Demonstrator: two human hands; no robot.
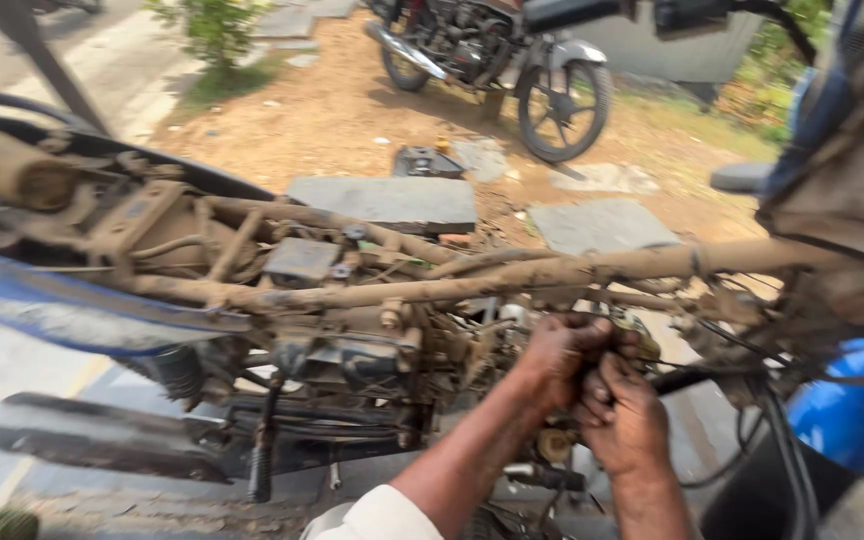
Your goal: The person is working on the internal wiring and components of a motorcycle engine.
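Both hands, left hand (562, 360) and right hand (627, 420), press together, clamped on a dark part (620, 338) beneath the dusty motorcycle frame (512, 280); their fingers overlap. A second motorcycle (497, 50) stands well apart

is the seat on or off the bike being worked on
Off. The dusty frame tubes lie bare along the top, with both hands working beneath them.

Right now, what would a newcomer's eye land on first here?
The mud-caked, stripped motorcycle frame stretching across the middle of the view, its seat and tank off. Just below its main tube, the left hand and right hand are pressed together on a small part deep in the engine area; what they grip is hidden. Behind, a second parked motorcycle stands on bare brown dirt at the top.
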